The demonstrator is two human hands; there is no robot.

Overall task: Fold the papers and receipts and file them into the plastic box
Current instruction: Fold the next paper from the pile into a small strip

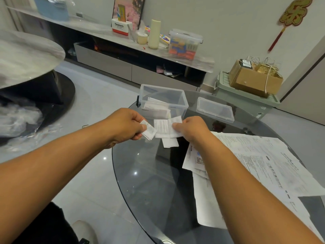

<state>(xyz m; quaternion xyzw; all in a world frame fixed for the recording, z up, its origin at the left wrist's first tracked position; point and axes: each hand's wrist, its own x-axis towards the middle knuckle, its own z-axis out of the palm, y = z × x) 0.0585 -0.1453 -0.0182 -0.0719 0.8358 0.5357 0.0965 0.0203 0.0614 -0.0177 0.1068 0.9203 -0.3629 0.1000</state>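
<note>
My left hand (125,125) pinches a small folded receipt (149,132) above the table's near-left edge. My right hand (190,129) pinches a wider receipt (165,128) with a crease down its middle, right beside the first. Another folded slip (169,142) lies on the glass just below them. The clear plastic box (162,101) stands open behind my hands with several folded papers inside. A pile of printed sheets (260,164) is spread on the table to the right, partly under my right forearm.
The box's clear lid (215,110) lies to the right of the box on the round dark glass table (151,173). Beyond stand a low TV cabinet (123,66) with bottles and a storage box, a green bin (246,99) bearing a cardboard carton, and a round table at left.
</note>
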